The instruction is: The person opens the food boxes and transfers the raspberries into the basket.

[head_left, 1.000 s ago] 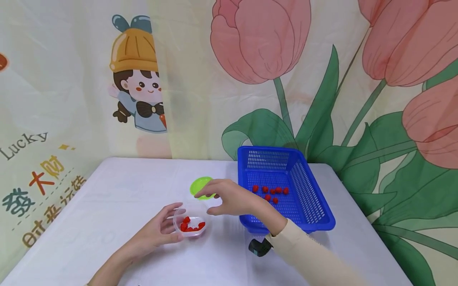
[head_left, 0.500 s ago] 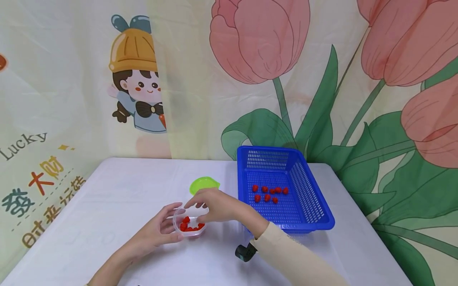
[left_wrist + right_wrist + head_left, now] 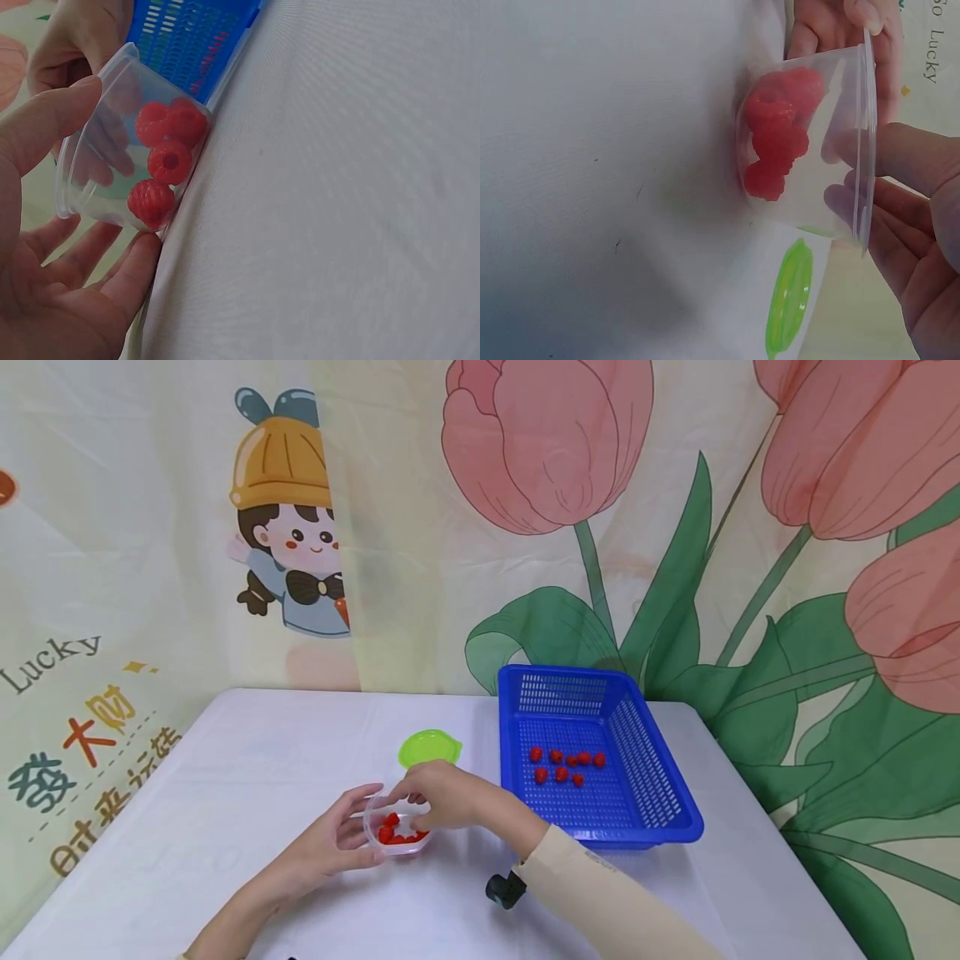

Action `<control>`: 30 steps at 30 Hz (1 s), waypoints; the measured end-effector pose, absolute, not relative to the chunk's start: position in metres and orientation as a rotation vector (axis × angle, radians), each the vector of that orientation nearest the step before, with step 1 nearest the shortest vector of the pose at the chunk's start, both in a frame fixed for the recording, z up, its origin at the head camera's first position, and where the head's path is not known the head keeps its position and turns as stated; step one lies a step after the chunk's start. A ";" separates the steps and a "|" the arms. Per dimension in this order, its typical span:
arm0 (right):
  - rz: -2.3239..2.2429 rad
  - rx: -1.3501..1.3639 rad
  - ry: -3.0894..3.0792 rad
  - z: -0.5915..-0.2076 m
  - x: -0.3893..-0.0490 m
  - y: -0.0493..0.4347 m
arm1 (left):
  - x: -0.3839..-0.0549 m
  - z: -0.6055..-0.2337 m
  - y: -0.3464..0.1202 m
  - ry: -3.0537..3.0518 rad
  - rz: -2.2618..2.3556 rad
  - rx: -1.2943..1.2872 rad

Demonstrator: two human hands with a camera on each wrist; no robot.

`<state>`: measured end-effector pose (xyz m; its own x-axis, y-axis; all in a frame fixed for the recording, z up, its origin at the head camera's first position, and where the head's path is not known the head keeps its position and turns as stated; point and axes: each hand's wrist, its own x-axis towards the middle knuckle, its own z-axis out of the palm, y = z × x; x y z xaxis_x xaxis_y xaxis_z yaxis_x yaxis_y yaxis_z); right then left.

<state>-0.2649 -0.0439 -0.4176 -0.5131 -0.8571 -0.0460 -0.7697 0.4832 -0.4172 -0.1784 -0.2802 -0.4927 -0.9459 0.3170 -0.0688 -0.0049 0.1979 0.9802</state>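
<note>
Left hand [image 3: 330, 842] grips clear plastic cup [image 3: 814, 195], thumb and fingers around its wall. Cup sits on white table [image 3: 315, 743], raspberries [image 3: 778, 142] at bottom. Right hand [image 3: 448, 795] dips inside, fingers parted, holding nothing. Green lid [image 3: 429, 748] behind; blue basket [image 3: 600, 814] of berries [image 3: 561, 774] rightward.

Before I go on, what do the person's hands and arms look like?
The left hand and right hand wear no gloves. The right sleeve is cream with a faint marking near the cuff; a small black device shows beside it.
</note>
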 end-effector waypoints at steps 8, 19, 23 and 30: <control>-0.385 -1.374 2.519 -0.418 -0.265 -0.052 | -0.177 -0.490 -0.279 2.185 1.840 0.295; -0.316 -1.287 2.550 -0.418 -0.261 -0.062 | -0.178 -0.489 -0.279 2.181 1.838 0.275; -0.281 -1.261 2.556 -0.422 -0.259 -0.067 | -0.178 -0.488 -0.279 2.200 1.825 0.278; -0.214 -1.260 2.566 -0.428 -0.258 -0.075 | -0.176 -0.488 -0.279 2.204 1.832 0.278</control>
<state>-0.2579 -0.0747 -0.4275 -0.5834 -0.7923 -0.1785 -0.7518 0.6100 -0.2504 -0.1763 -0.2788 -0.4879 -0.9475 0.3103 -0.0775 -0.0194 0.1861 0.9823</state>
